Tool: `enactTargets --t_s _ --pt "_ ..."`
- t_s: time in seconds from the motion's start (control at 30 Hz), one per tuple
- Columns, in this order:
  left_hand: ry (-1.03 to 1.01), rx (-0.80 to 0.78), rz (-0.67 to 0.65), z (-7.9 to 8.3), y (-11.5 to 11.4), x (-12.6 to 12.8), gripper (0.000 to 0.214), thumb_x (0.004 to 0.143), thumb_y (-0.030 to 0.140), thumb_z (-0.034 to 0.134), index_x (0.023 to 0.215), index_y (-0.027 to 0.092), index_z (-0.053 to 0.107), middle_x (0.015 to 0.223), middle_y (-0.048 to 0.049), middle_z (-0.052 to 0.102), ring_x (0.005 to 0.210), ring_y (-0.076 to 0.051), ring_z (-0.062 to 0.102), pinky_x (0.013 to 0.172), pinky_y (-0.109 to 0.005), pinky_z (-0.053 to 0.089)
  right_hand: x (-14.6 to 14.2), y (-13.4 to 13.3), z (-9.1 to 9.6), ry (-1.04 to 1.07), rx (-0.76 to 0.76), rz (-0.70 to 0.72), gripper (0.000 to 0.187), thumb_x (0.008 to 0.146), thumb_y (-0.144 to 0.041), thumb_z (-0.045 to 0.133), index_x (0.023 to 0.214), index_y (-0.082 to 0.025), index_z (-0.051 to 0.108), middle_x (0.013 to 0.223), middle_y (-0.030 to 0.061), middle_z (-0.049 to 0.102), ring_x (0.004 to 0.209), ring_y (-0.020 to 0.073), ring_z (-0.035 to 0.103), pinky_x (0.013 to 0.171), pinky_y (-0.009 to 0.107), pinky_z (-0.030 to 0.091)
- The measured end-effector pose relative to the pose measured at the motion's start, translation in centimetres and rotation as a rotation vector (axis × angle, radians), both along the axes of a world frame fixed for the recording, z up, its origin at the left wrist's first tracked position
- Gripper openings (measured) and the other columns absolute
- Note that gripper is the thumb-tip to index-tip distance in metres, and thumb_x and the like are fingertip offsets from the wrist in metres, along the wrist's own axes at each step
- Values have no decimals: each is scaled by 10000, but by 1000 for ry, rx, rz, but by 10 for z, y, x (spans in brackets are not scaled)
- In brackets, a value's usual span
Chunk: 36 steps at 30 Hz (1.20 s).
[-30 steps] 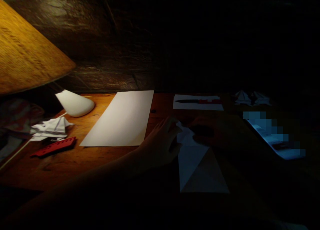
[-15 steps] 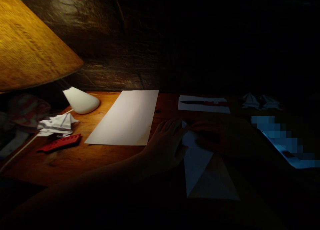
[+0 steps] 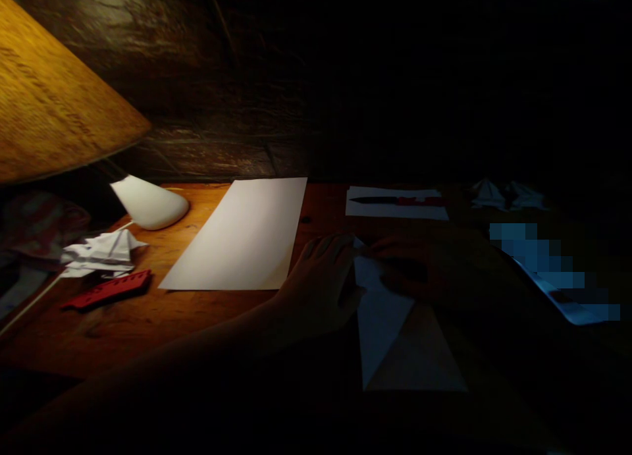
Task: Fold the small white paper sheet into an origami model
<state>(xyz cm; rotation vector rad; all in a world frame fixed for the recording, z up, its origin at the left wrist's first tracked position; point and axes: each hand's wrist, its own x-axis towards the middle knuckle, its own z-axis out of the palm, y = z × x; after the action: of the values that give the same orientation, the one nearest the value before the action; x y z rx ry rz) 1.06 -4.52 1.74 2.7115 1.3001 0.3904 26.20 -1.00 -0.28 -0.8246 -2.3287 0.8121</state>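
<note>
Tabletop gap between sheet, knife; hands flank folded paper.

The left hand and right hand are closer together now, at the top of the folded paper. Its wavy top looks flatter.

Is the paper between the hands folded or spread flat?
Folded: the paper narrows toward its far end, and a diagonal line divides bluish from darker surface.
</note>
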Motion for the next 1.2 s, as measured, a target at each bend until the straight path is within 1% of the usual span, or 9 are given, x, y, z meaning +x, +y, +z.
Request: enactTargets --t_s 0.17,0.23,0.33,0.47,0.77,0.97,1.2 --pt "-3 -2 -4 3 0 1 480 854 326 671 1278 161 517 1452 -156 513 1313 -361 493 1100 -562 421 0 -2 2 4 31 0 375 912 -270 685 1286 -266 670 1383 72 644 1240 256 636 1040 444 516" --pt "1 -9 -5 4 0 1 460 846 319 674 1250 157 526 1433 -163 521 1296 -363 502 1090 -564 428 0 -2 1 3 18 -2 374 906 -267 692 1279 -264 669 1375 72 646 1238 257 636 1032 443 521" --pt "3 -19 -7 4 0 1 449 842 327 678 1230 157 530 1435 -162 516 1287 -363 505 1098 -573 423 0 -3 2 3 -2 -6 400 900 -267 697 1297 -276 660 1377 70 643 1243 261 630 1044 459 515" --pt "-10 -13 -7 3 1 0 438 829 319 688 1207 170 524 1439 -155 505 1286 -362 508 1102 -588 419 -2 -4 6 -10 10 -12 404 899 -274 696 1301 -283 660 1379 74 646 1240 270 632 1047 475 512" --pt "-16 -28 -19 4 1 0 431 823 296 671 1200 170 507 1431 -157 500 1280 -357 517 1113 -579 412 -1 -2 -1 10 28 -5 416 894 -308 718 1308 -301 667 1377 53 645 1237 262 633 1031 460 524" --pt "-25 -38 -16 3 0 0 409 829 289 656 1187 168 500 1432 -160 499 1229 -356 556 1121 -608 400 -1 -2 2 4 17 3 437 898 -306 725 1329 -336 656 1383 43 642 1269 264 613 1051 466 518" --pt "-28 -17 -10 5 0 0 407 822 284 679 1173 188 496 1422 -146 510 1194 -349 581 1120 -616 399 -2 -1 1 29 13 15 456 901 -308 727 1348 -337 643 1385 49 636 1277 261 609 1055 464 512"
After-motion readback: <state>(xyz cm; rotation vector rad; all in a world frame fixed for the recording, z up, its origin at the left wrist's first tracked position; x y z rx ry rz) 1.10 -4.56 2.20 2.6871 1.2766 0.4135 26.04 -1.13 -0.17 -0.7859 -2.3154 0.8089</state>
